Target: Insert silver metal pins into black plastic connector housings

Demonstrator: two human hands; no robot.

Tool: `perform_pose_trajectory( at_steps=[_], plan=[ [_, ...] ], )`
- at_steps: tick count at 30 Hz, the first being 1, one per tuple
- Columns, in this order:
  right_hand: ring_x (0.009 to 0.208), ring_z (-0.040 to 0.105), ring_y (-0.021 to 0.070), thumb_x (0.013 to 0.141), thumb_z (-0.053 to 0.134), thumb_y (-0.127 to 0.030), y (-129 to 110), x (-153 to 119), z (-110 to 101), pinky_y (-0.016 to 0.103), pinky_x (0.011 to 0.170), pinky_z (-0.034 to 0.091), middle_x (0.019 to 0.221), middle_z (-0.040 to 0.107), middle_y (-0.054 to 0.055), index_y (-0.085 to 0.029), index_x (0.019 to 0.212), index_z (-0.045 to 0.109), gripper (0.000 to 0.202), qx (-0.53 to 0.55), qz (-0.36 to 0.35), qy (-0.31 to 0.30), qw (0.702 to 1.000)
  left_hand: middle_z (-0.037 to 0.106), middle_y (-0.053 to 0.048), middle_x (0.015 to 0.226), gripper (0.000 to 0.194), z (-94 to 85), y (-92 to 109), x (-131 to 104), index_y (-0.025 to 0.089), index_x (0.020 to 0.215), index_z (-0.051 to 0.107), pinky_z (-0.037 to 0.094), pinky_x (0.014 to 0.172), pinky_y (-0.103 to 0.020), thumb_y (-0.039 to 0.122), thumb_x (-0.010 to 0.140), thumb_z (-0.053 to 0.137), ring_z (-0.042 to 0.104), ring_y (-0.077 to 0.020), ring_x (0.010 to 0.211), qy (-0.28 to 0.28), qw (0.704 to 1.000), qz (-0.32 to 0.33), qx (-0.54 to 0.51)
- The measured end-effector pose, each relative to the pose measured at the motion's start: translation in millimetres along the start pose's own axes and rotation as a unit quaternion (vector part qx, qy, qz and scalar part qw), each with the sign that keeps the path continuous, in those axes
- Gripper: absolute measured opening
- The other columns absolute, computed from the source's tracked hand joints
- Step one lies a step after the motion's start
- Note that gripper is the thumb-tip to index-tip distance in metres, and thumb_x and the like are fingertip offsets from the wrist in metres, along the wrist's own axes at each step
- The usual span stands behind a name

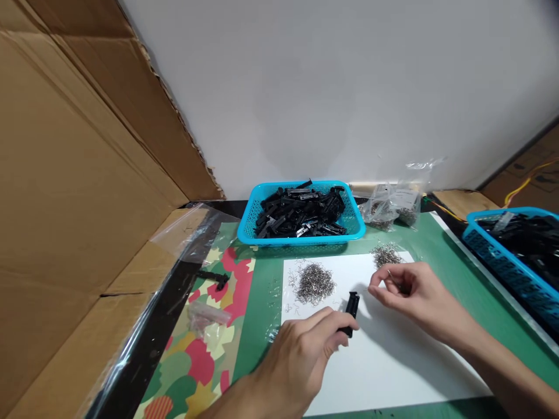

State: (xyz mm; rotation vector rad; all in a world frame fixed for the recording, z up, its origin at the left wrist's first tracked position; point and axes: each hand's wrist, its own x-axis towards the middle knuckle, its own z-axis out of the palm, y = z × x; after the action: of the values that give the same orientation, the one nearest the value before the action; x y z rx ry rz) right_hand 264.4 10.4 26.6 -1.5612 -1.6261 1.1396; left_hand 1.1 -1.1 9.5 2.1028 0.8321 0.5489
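My left hand [308, 349] grips a slim black plastic part [351, 305] between thumb and fingers, its far end pointing away from me over a white sheet [393, 361]. To the right, my right hand [413, 291] is closed in a pinch above the sheet. Whatever sits between its fingertips is too small to make out. Just beyond that hand lies a small pile of tiny silvery metal pieces [386, 255], partly hidden by it. A larger pile of similar bent metal pieces [314, 284] rests on the sheet beyond my left hand.
At the back stands a blue basket [301, 241] full of black plastic parts; another blue basket [510, 250] is at right. Clear bags [393, 206] of metal pieces lean by the wall. A black part [213, 278] lies on patterned paper at left, beside a cardboard wall [78, 174].
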Motion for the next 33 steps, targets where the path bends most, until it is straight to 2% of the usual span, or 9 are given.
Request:
perform_pose_trajectory(
  at_steps=[5, 12, 16, 22, 27, 33],
  plan=[
    [0.057, 0.032, 0.0110, 0.088, 0.070, -0.034, 0, 1, -2, 0.026, 0.051, 0.024, 0.059, 0.037, -0.006, -0.016, 0.073, 0.070, 0.022, -0.035, 0.042, -0.059, 0.997, 0.077, 0.000, 0.096, 0.034, 3.2, -8, -1, 0.025, 0.119, 0.068, 0.049, 0.077, -0.025, 0.003, 0.101, 0.051, 0.073, -0.0168, 0.084, -0.042, 0.998, 0.021, 0.030],
    [0.054, 0.034, 0.0104, 0.085, 0.069, -0.027, -4, -1, 6, 0.025, 0.049, 0.026, 0.057, 0.041, -0.006, -0.017, 0.073, 0.072, 0.016, -0.062, 0.034, -0.083, 0.994, 0.081, 0.001, 0.098, 0.043, 4.9, -10, 1, 0.025, 0.121, 0.072, 0.053, 0.078, -0.024, -0.002, 0.096, 0.051, 0.076, -0.0158, 0.084, -0.033, 0.999, 0.022, 0.015],
    [0.052, 0.037, 0.0108, 0.084, 0.066, -0.031, -3, 0, 12, 0.025, 0.049, 0.029, 0.055, 0.044, -0.005, -0.017, 0.072, 0.071, 0.019, -0.101, 0.027, -0.061, 0.993, 0.082, 0.000, 0.098, 0.041, 4.7, -8, 1, 0.025, 0.123, 0.073, 0.053, 0.076, -0.025, 0.000, 0.097, 0.053, 0.077, -0.0170, 0.083, -0.039, 0.999, 0.021, 0.017],
    [0.048, 0.039, 0.0113, 0.082, 0.065, -0.028, -1, -1, 19, 0.026, 0.048, 0.029, 0.050, 0.046, -0.005, -0.019, 0.070, 0.071, 0.016, -0.162, -0.003, -0.023, 0.987, 0.084, 0.000, 0.097, 0.033, 0.6, -3, 4, 0.025, 0.119, 0.076, 0.052, 0.076, -0.025, 0.004, 0.099, 0.060, 0.078, -0.0175, 0.084, -0.046, 0.998, -0.031, -0.033],
    [0.046, 0.040, 0.0117, 0.087, 0.065, -0.030, 0, -3, 21, 0.026, 0.047, 0.028, 0.049, 0.047, -0.005, -0.020, 0.069, 0.070, 0.021, -0.167, -0.039, -0.005, 0.985, 0.085, 0.002, 0.097, 0.033, -1.5, -1, 5, 0.027, 0.120, 0.078, 0.053, 0.078, -0.026, 0.007, 0.101, 0.059, 0.079, -0.0172, 0.085, -0.044, 0.996, -0.057, -0.055],
    [0.047, 0.038, 0.0116, 0.088, 0.062, -0.034, 2, -3, 24, 0.026, 0.047, 0.028, 0.050, 0.045, -0.004, -0.021, 0.064, 0.064, 0.027, -0.158, -0.038, -0.012, 0.987, 0.085, 0.004, 0.096, 0.036, -3.4, 3, 8, 0.029, 0.117, 0.079, 0.052, 0.078, -0.026, 0.005, 0.100, 0.058, 0.077, -0.0154, 0.082, -0.046, 0.994, -0.070, -0.073]
  ],
)
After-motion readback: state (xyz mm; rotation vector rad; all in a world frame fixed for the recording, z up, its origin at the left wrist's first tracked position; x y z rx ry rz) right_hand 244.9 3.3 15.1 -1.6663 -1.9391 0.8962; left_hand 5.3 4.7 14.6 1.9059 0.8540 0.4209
